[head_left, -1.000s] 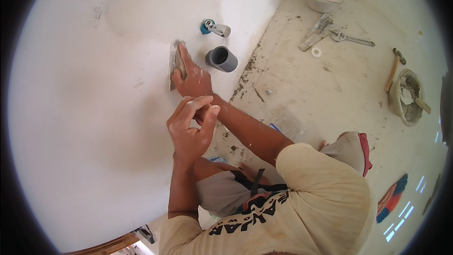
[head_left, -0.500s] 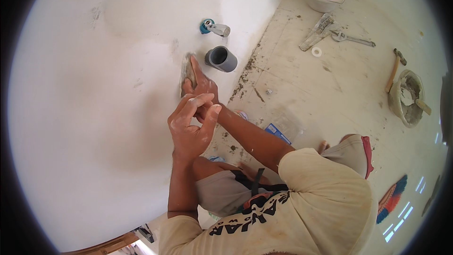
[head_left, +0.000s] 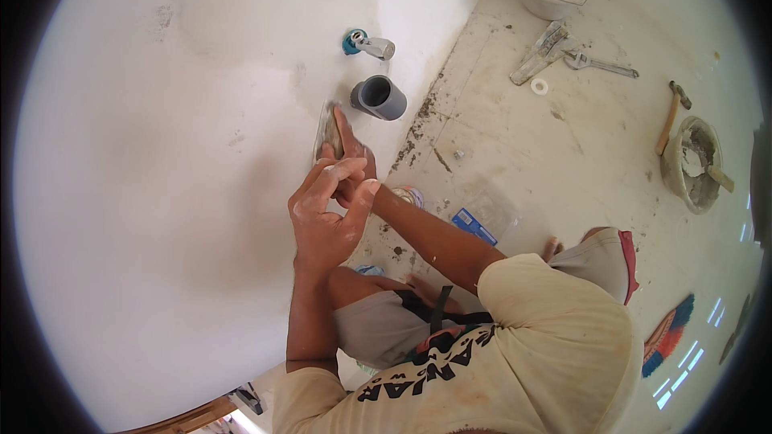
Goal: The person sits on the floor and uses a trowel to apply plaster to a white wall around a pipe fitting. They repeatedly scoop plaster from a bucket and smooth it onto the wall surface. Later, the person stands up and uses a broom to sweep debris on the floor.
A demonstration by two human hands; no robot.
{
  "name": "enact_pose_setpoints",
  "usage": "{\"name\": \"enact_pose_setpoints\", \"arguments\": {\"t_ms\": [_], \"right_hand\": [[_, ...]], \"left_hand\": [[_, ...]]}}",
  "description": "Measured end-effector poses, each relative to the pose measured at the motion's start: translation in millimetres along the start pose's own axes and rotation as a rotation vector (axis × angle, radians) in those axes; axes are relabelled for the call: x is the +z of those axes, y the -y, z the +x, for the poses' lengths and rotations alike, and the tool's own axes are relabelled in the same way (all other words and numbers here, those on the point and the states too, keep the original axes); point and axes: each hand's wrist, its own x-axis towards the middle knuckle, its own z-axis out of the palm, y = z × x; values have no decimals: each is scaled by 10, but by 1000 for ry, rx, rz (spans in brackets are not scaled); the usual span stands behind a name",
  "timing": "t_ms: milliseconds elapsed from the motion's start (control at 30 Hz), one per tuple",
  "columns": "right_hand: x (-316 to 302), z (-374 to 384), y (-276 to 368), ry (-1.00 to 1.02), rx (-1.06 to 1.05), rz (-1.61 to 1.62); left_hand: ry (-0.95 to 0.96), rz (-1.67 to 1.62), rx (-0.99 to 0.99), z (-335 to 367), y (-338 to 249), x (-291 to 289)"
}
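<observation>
My right hand (head_left: 355, 157) holds a flat putty scraper (head_left: 328, 130) against the white wall (head_left: 161, 217), with the index finger laid along the blade. The scraper is smeared with pale paste, and the hand hides its grip end. Nearer me, my left hand (head_left: 323, 221) is raised in front of the right wrist. Its fingers are curved and stand apart from the thumb, dusted white, with nothing visible between them. A grey pipe stub (head_left: 384, 100) juts from the wall just beyond the scraper. Past it is a metal tap valve (head_left: 374, 48) with a teal ring at its base.
On the floor (head_left: 498, 137) to the right lie stained flat blades (head_left: 537, 56), an adjustable wrench (head_left: 603, 64), a white ring (head_left: 539, 87) and a hammer (head_left: 671, 116). One basin (head_left: 551, 6) stands far off, another holding paste (head_left: 691, 193) at right. A blue-labelled packet (head_left: 474, 227) lies near my knee.
My right hand has slid the scraper slightly toward me along the wall. My left hand keeps nearly the same pose and place.
</observation>
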Motion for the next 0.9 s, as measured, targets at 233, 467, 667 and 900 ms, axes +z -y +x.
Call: {"name": "enact_pose_setpoints", "arguments": {"t_ms": [233, 467, 667, 900], "right_hand": [[150, -208, 7, -55, -198, 48], [-118, 619, 670, -98, -113, -179], [-57, 67, 279, 5, -166, -103], [-164, 477, 612, -95, -166, -147]], "left_hand": [[-8, 3, 10, -25, -19, -33], [-4, 16, 11, -84, -24, -53], [-6, 22, 32, -98, -51, -65], [21, -14, 66, -128, -205, -15]]}}
